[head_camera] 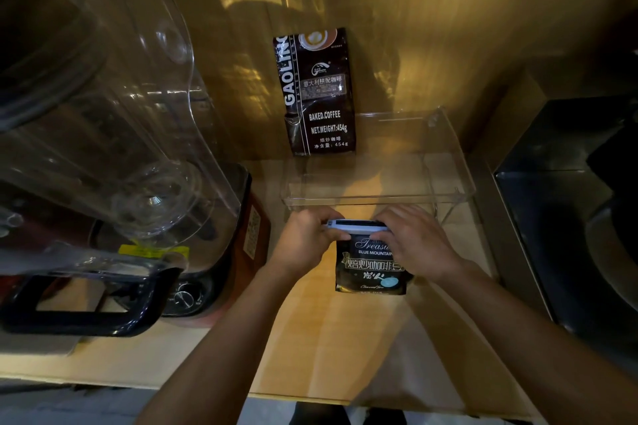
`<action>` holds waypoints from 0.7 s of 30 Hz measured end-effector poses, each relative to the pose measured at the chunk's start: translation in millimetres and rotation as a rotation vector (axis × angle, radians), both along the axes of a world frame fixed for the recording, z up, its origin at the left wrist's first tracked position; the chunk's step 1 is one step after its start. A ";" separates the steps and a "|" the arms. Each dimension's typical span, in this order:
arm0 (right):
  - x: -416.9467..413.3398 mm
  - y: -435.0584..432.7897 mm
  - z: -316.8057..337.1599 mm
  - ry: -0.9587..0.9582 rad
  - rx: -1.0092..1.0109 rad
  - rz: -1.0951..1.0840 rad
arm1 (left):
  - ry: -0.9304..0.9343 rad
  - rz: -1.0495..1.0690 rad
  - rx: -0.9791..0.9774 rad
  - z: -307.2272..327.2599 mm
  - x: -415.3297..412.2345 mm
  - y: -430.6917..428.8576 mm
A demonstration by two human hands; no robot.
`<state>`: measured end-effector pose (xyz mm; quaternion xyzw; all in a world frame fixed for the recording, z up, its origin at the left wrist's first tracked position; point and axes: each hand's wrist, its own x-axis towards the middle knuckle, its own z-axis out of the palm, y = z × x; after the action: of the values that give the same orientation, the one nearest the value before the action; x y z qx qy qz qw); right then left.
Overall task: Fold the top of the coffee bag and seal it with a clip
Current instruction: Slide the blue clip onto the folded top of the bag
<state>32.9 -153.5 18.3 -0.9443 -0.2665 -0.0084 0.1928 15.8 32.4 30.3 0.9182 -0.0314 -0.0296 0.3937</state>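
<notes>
A small dark coffee bag [371, 269] with white lettering stands on the wooden counter [310, 355] in front of me. A white clip [357, 226] lies across its folded top edge. My left hand [305, 240] grips the clip's left end and the bag's top corner. My right hand [416, 240] covers the clip's right end and the bag's upper right side. Both hands hide the ends of the clip.
A second, larger dark coffee bag [319, 93] leans against the golden back wall. A clear plastic tray [379, 197] sits just behind my hands. A blender with a clear jug [114, 155] fills the left side. A dark sink [569, 235] lies to the right.
</notes>
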 end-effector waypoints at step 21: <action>0.7 -0.9 -0.2 0.009 -0.035 -0.025 | -0.022 0.042 -0.012 -4.9 0.3 -6.2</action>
<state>33.7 -154.4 18.1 -0.9508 -0.2539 -0.0021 0.1774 16.1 26.2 25.4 0.9166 -0.0167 -0.0111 0.3992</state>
